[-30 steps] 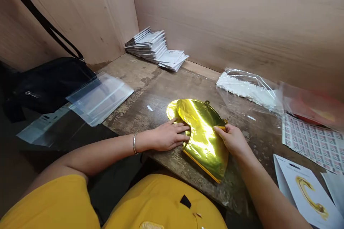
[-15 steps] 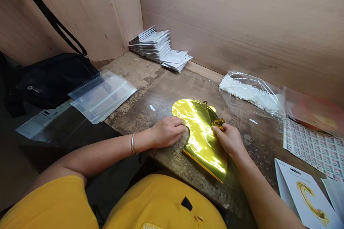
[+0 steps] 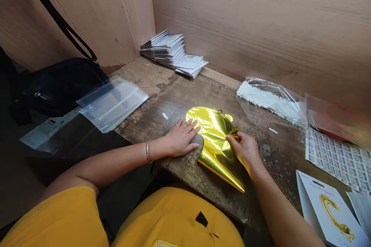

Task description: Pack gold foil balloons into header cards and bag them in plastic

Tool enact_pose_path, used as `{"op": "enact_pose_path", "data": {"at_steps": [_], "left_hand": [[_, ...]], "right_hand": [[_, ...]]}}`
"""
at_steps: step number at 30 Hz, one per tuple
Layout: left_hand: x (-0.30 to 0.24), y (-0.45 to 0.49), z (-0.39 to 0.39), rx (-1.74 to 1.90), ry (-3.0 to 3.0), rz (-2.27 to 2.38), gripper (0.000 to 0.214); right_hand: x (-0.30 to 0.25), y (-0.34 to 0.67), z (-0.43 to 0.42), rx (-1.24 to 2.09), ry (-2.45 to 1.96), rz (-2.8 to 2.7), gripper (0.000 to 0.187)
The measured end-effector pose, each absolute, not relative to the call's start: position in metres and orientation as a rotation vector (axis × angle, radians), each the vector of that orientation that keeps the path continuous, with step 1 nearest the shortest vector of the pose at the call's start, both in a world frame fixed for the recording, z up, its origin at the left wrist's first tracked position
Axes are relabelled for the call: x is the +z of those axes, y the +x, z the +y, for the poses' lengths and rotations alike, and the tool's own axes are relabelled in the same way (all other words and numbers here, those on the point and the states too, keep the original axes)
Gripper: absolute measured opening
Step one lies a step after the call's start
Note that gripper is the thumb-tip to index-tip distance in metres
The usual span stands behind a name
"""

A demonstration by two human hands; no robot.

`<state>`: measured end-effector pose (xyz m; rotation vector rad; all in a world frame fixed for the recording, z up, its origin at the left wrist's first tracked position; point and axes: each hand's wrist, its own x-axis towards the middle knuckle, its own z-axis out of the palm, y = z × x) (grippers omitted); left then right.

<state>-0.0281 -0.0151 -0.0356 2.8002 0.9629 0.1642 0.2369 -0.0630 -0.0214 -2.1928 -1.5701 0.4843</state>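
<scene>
A flat gold foil balloon (image 3: 216, 139) lies on the worn wooden table (image 3: 179, 96) in front of me, partly folded. My left hand (image 3: 181, 139) rests flat with its fingers stretched out, fingertips on the balloon's left edge. My right hand (image 3: 243, 150) has its fingers closed on the balloon's right edge, where the foil is creased.
A stack of white cards (image 3: 171, 51) sits in the back corner. Clear plastic sleeves (image 3: 111, 102) and a black bag (image 3: 55, 87) lie at the left. At the right are a clear bag of white pieces (image 3: 269, 98), a label sheet (image 3: 337, 159) and a printed card (image 3: 330, 210).
My left hand has gone from curled to flat on the balloon's left edge. My right hand has pushed the foil's right side inward, so the balloon looks narrower.
</scene>
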Motion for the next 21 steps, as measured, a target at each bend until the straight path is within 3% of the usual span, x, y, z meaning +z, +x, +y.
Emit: {"op": "enact_pose_path", "data": {"at_steps": [2, 6, 10, 16, 21], "left_hand": [[-0.035, -0.028, -0.015, 0.176, 2.805, 0.947, 0.064], [-0.036, -0.028, -0.014, 0.153, 2.817, 0.913, 0.064], [-0.035, -0.029, -0.011, 0.151, 2.820, 0.913, 0.064], [-0.016, -0.023, -0.017, 0.220, 2.802, 0.895, 0.051], [-0.010, -0.021, -0.052, 0.367, 2.909, 0.325, 0.036]], "right_hand": [[-0.013, 0.231, -0.069, 0.306, -2.225, -1.665, 0.033], [0.003, 0.210, -0.093, -0.209, -1.960, -2.050, 0.051], [-0.011, 0.189, -0.120, 0.034, -1.729, -2.475, 0.057], [-0.036, 0.183, -0.139, 0.228, -1.774, -2.540, 0.094], [-0.035, 0.183, -0.138, 0.286, -1.778, -2.506, 0.097]]}}
